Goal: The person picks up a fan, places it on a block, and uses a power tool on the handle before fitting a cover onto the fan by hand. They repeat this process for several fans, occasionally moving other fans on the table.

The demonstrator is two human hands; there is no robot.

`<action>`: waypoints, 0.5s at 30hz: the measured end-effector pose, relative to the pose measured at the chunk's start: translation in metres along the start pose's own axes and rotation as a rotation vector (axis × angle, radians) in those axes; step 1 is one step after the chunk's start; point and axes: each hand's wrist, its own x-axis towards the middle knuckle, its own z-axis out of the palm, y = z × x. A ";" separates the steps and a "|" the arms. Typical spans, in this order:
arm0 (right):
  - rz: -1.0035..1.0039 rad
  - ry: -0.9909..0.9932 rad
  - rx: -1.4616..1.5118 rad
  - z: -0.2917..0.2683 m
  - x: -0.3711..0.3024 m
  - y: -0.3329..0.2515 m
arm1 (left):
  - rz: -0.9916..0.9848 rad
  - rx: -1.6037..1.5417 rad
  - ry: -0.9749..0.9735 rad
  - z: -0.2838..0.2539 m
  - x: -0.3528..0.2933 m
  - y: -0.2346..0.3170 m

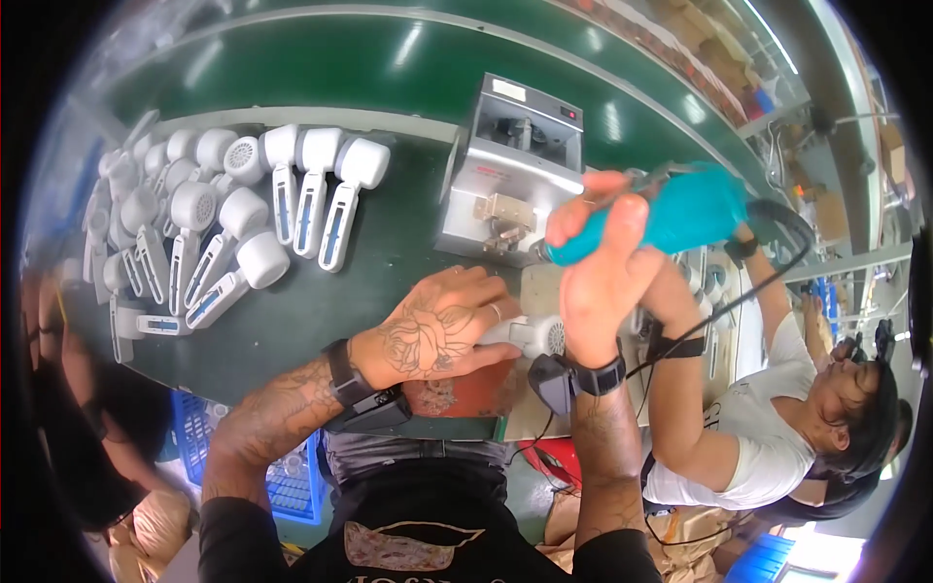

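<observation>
My left hand (437, 325) is closed around a white handheld device with a round, grilled head (539, 336), held low over the bench's near edge. Its handle is mostly hidden under my fingers. My right hand (607, 262) grips a teal electric screwdriver (671, 216), fingers wrapped round its body. The screwdriver lies nearly level, its nose pointing left to the front of a grey screw feeder (513, 175). Whether the bit touches the feeder I cannot tell. A black cable (777, 255) trails from the tool's rear end.
Many similar white devices (262, 257) lie grouped on the dark green bench (389, 248) at left. A reddish-brown mat (457, 391) is below my left hand. A blue crate (296, 486) stands under the bench. At right sits a co-worker in a white shirt (753, 418), arms near my right arm.
</observation>
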 end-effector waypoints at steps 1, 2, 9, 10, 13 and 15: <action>0.029 -0.025 0.005 0.005 0.005 0.004 | -0.002 0.019 0.029 0.000 -0.001 -0.002; 0.004 -0.018 -0.018 0.012 0.007 0.006 | -0.009 0.024 0.034 0.001 -0.002 -0.003; -0.091 -0.071 -0.032 0.025 0.016 0.032 | -0.046 0.014 0.050 0.000 -0.003 -0.008; -0.086 -0.071 -0.033 0.025 0.015 0.033 | -0.032 0.006 0.029 0.001 -0.004 -0.008; -0.072 -0.121 0.011 0.024 0.009 0.027 | -0.047 0.011 0.070 0.005 -0.005 -0.011; 0.015 -0.085 -0.066 0.024 -0.004 0.015 | -0.052 0.004 0.077 0.004 -0.007 -0.014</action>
